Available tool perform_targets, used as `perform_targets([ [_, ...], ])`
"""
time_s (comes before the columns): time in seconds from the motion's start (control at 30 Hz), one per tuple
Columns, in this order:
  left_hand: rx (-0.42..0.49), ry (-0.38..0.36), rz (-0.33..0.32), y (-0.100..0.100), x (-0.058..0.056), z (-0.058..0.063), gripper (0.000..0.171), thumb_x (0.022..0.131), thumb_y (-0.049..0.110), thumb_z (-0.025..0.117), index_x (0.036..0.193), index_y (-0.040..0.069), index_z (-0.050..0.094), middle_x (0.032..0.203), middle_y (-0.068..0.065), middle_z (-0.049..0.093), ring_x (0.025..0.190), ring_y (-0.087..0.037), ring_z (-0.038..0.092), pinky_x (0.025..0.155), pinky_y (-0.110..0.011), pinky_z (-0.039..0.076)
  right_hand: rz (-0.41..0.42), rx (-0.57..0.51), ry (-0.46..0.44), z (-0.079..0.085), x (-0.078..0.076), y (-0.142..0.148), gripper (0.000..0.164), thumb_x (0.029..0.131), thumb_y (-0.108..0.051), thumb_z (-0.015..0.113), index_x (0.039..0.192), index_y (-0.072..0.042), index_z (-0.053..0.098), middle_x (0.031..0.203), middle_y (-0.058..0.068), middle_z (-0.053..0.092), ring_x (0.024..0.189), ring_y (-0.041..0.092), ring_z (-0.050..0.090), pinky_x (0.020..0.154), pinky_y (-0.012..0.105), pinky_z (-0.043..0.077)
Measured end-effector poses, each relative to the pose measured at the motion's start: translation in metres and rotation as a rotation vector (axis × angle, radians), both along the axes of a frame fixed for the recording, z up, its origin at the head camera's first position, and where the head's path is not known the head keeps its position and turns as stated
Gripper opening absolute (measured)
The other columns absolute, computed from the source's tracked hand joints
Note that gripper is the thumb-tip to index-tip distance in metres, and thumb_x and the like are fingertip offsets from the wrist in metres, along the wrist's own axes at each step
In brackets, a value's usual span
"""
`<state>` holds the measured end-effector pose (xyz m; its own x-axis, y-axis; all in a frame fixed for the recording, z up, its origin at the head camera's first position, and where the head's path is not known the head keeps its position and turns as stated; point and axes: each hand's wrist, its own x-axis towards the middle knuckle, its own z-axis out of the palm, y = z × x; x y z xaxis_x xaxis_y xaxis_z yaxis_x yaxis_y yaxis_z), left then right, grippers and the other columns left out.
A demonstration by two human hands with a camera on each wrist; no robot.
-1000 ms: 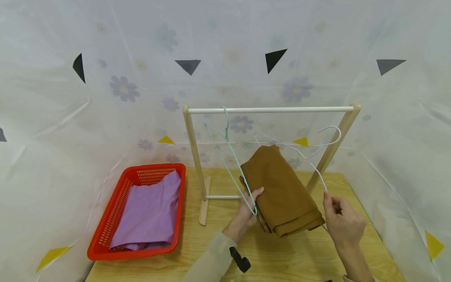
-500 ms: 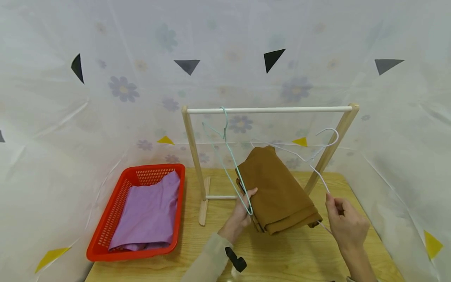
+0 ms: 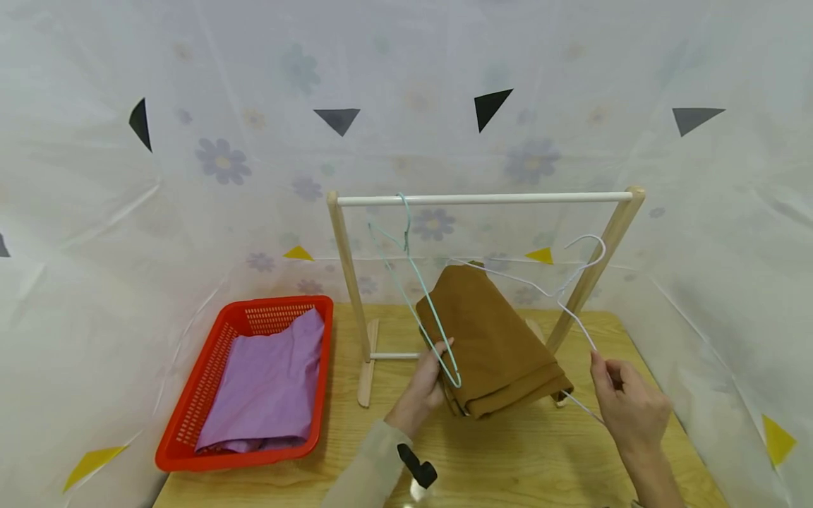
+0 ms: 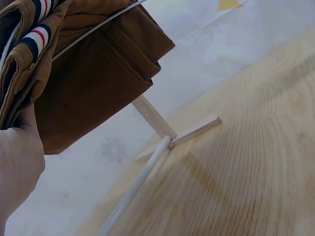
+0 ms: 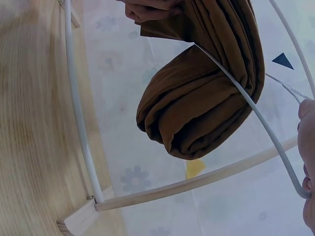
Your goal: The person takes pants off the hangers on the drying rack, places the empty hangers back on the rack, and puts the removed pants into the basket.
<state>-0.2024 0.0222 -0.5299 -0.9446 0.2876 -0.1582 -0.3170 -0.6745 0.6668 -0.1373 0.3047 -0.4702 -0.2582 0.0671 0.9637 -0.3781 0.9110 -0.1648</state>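
Observation:
Folded brown trousers (image 3: 489, 339) (image 5: 197, 105) are raised above the table, tilted, with striped trim visible in the left wrist view. My left hand (image 3: 419, 388) (image 4: 17, 164) grips their left edge, thumb on the front; its other fingers are mostly hidden behind the cloth. With its thumb and fingertips, my right hand (image 3: 635, 409) pinches the right corner of a white wire hanger (image 3: 604, 248) (image 5: 252, 102). The hanger's lower bar runs into the fold of the trousers, while its hook points up, apart from the rack's rail.
A wooden rack with a white rail (image 3: 508, 199) stands at the back. From the rail hangs a mint-green hanger (image 3: 407, 240), its lower corner in front of my left hand. A red basket (image 3: 166, 441) with folded purple cloth (image 3: 267, 388) sits at left on the wooden table (image 3: 508, 473).
The trousers and my left hand have shifted slightly left. The white hanger's hook has dropped a little and moved left, and my right hand has moved slightly right and down.

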Motion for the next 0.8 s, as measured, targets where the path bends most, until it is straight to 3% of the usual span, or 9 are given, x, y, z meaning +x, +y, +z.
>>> perform_targets([
  [0.2,0.001,-0.004,-0.020,-0.005,-0.001,-0.001,0.017,0.105,0.024,0.051,0.090,0.020,0.059,0.070,0.013,0.071,0.061,0.000,0.070,0.059,-0.019,0.058,-0.007,0.041,0.001,-0.001,0.000,0.005,0.064,0.104,-0.040,0.062,0.065,0.010,0.068,0.046,0.016,0.060,0.031,0.032,0.046,0.030,0.031,0.029],
  [0.57,0.026,-0.007,-0.036,-0.002,0.001,0.003,0.022,0.105,0.026,0.052,0.088,0.023,0.066,0.077,0.013,0.072,0.069,0.000,0.071,0.068,-0.018,0.059,0.002,0.037,-0.052,-0.003,0.004,0.008,0.065,0.104,-0.042,0.060,0.064,0.009,0.068,0.047,0.015,0.061,0.034,0.030,0.049,0.032,0.025,0.032],
  [0.8,0.042,-0.012,-0.029,0.001,0.003,0.008,0.035,0.106,0.029,0.051,0.074,0.026,0.063,0.062,0.016,0.065,0.054,0.005,0.065,0.054,-0.013,0.053,0.028,0.018,-0.158,-0.005,0.008,0.002,0.066,0.104,-0.047,0.058,0.064,0.006,0.069,0.045,0.010,0.058,0.036,0.002,0.038,0.034,0.018,0.028],
])
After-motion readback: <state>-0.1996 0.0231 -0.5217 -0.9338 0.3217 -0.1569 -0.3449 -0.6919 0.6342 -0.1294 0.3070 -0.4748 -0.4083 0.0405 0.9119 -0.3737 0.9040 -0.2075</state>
